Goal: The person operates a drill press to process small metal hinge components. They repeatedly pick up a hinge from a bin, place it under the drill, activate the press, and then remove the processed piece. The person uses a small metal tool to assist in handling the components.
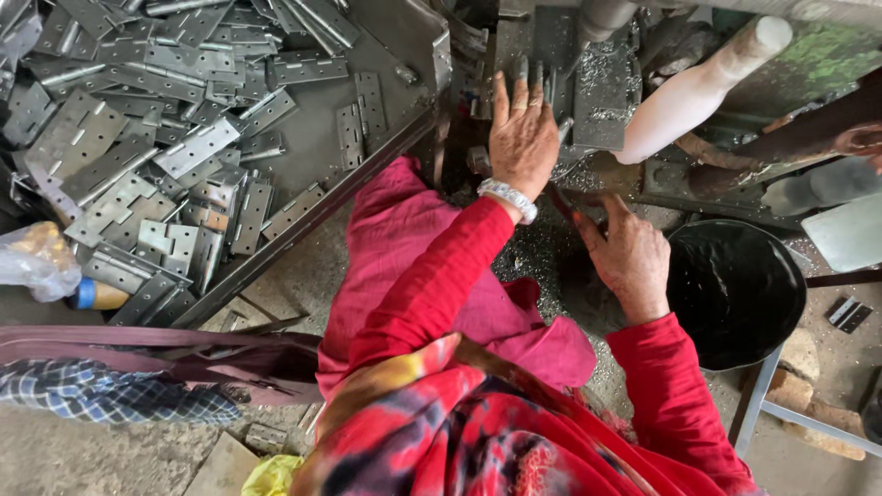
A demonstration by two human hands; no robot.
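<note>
My left hand (524, 138), with a pale bracelet at the wrist, lies fingers forward on the machine's work plate (602, 101) and holds a grey metal hinge (533, 75) down under its fingertips. A drill spindle (602, 16) hangs just right of the fingers. My right hand (632, 262) is lower and to the right, closed around a thin rod-like tool with a reddish end (562, 204) that points up-left toward my left wrist. Metal shavings cover the plate and the ground between my hands.
A big metal tray (322, 147) on the left holds several grey hinges. A white lever handle (694, 92) slants at the upper right. A black bucket (735, 294) stands beside my right hand. A plastic bag (37, 262) lies at the far left, by pink cloth (395, 239).
</note>
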